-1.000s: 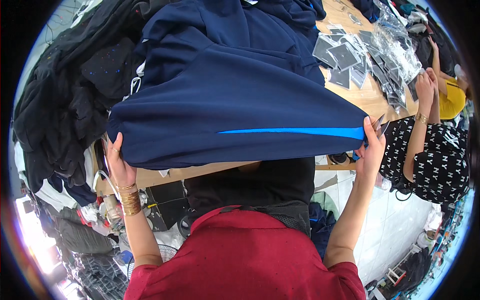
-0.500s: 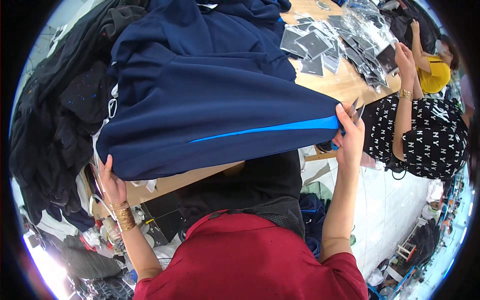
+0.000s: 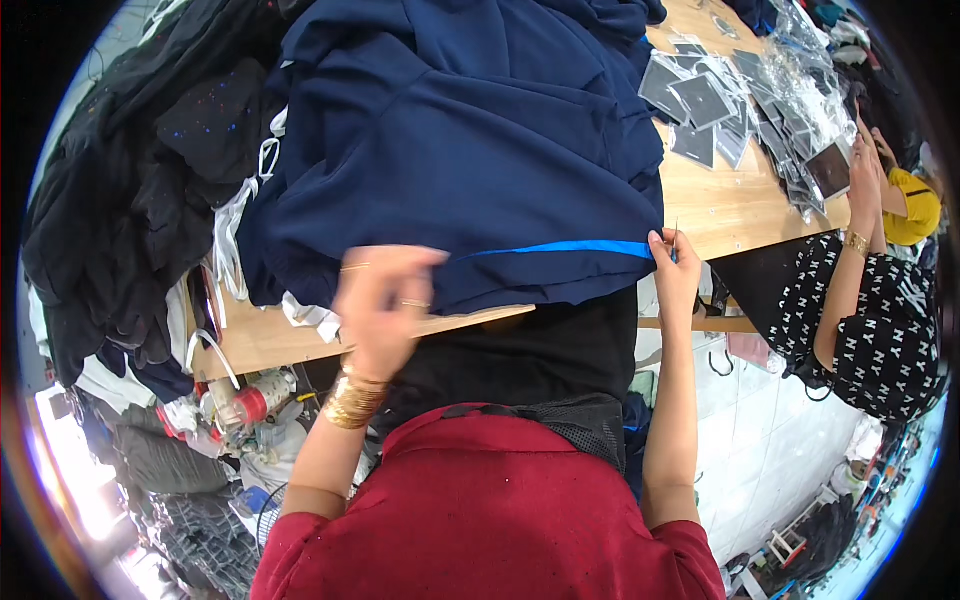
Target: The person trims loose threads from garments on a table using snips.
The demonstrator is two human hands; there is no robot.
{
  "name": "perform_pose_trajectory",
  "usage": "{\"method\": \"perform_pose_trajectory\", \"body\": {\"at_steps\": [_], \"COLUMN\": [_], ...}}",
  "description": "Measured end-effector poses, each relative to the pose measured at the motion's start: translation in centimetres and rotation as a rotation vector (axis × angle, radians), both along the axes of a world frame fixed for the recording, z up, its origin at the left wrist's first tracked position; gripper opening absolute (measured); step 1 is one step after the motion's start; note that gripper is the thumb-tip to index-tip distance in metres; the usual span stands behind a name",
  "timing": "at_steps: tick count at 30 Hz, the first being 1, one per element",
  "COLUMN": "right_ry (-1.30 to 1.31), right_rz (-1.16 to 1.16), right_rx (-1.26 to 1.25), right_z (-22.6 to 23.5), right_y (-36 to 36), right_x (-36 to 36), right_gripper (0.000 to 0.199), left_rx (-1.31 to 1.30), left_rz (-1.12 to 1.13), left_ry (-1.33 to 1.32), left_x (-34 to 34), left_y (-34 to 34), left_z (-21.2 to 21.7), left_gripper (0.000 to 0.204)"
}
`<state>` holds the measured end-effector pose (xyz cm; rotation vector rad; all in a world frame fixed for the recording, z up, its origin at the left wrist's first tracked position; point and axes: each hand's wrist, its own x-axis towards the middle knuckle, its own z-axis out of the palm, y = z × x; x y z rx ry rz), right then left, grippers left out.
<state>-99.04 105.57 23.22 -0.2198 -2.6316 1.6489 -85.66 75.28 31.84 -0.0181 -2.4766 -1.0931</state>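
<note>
Your right hand (image 3: 677, 268) pinches the navy garment (image 3: 520, 180) over the tabletop's (image 3: 720, 220) front edge — left hand (image 3: 383, 305) half-curled, blurry, can't tell its grip — and the black shirt (image 3: 882, 352) beside you's covered in white lettering (image 3: 912, 298).

Navy garment (image 3: 480, 170) w/ blue stripe (image 3: 580, 246)

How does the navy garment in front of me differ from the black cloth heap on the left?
The navy garment shows a bright blue strip, while the black cloth heap is speckled with small coloured flecks in one part. The navy garment is spread out with broad folds; the black cloth heap lies bunched and crumpled. Your right grip pinches the navy garment's edge, while neither hand touches the black cloth heap. Both are dark fabric.
</note>
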Motion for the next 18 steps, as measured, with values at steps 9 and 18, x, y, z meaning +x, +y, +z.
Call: {"method": "perform_pose_trajectory", "body": {"at_steps": [9, 18], "right_ry": [-0.001, 0.030], "right_rz": [0.007, -0.019], "right_rx": [0.090, 0.151], "right_z": [0.3, 0.5], "right_y": [-0.9, -1.2], "right_x": [-0.1, -0.2], "right_gripper": [0.023, 0.022], "left_rx": [-0.364, -0.202], "left_rz": [-0.104, -0.040], "left_ry": [-0.135, -0.232], "left_x": [-5.1, -5.6], "left_y": [4.2, 4.0], "left_z": [-7.4, -8.1], "left_gripper": [0.027, 0.023]}}
